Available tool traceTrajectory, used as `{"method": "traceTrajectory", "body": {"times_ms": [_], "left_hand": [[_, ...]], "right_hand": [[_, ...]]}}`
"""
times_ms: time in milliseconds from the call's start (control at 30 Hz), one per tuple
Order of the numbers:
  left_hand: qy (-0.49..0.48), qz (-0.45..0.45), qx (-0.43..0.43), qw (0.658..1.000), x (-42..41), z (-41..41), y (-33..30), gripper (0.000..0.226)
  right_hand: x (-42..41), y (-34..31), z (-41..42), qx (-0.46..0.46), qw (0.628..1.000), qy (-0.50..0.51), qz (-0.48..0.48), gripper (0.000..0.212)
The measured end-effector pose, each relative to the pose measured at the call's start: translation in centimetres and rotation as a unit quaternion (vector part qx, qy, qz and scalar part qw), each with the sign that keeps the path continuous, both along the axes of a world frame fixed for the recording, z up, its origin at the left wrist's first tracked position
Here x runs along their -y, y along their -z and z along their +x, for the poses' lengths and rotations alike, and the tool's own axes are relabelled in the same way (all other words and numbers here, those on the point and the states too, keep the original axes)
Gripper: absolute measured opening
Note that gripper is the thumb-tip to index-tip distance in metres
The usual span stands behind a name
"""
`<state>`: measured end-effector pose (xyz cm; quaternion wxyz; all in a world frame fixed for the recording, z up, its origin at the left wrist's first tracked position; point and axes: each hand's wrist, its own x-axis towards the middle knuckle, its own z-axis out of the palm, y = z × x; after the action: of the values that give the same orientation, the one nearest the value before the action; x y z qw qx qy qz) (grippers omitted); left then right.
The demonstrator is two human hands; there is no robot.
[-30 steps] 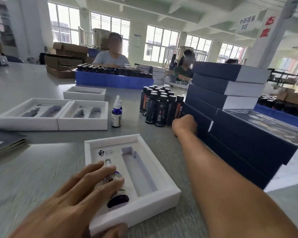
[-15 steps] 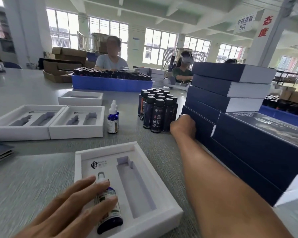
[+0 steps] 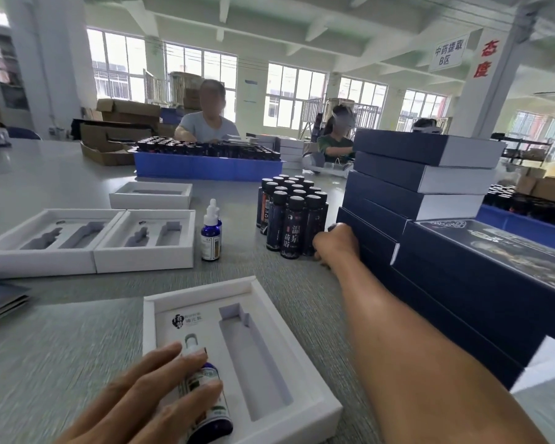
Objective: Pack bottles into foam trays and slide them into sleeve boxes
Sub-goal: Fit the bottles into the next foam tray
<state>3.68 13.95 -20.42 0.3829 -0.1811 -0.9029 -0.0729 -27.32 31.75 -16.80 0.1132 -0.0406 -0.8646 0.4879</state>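
My left hand (image 3: 148, 398) presses the blue dropper bottle (image 3: 205, 392) flat; right hand (image 3: 334, 240) grasps a tall black-capped dark bottle (image 3: 313, 225), risking toppling neighbours

2 seated workers (image 3: 210, 123), cardboard boxes (image 3: 116, 145).

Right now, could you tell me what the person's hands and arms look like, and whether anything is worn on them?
Both are bare. The left hand shows no glove or ring. The right hand and its long forearm show no sleeve, watch or wristband. No markings are visible on either.
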Motion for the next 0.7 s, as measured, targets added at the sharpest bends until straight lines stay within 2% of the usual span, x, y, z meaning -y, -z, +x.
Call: {"method": "traceTrajectory", "body": {"times_ms": [100, 267, 400, 467, 600, 700], "left_hand": [[-0.008, -0.031, -0.044, 0.999, 0.1, 0.1, 0.7, 0.034], [-0.002, -0.006, -0.028, 1.0, -0.4, 0.8, -0.1, 0.05], [0.018, 0.011, -0.031, 0.999, -0.3, 0.8, 0.0, 0.035], [0.013, 0.007, -0.027, 1.0, -0.1, 0.8, 0.0, 0.037], [0.007, -0.055, 0.031, 0.998, 0.6, 1.2, 0.1, 0.04], [-0.023, -0.069, 0.107, 0.992, 0.8, 2.0, -0.6, 0.054]], "right_hand": [[0.2, 0.0, 0.2, -0.001, 1.0, -0.006, 0.019, 0.009], [0.5, 0.1, 0.9, 0.003, 0.998, -0.043, 0.05, 0.02], [0.3, 0.4, 0.9, -0.007, 0.997, -0.044, 0.064, 0.022], [0.3, 0.6, 1.2, -0.015, 0.997, -0.04, 0.07, 0.023], [0.4, 0.4, 2.2, -0.018, 0.999, -0.007, 0.047, 0.026], [-0.4, 0.1, 3.8, -0.008, 1.0, 0.0, 0.025, 0.031]]}}
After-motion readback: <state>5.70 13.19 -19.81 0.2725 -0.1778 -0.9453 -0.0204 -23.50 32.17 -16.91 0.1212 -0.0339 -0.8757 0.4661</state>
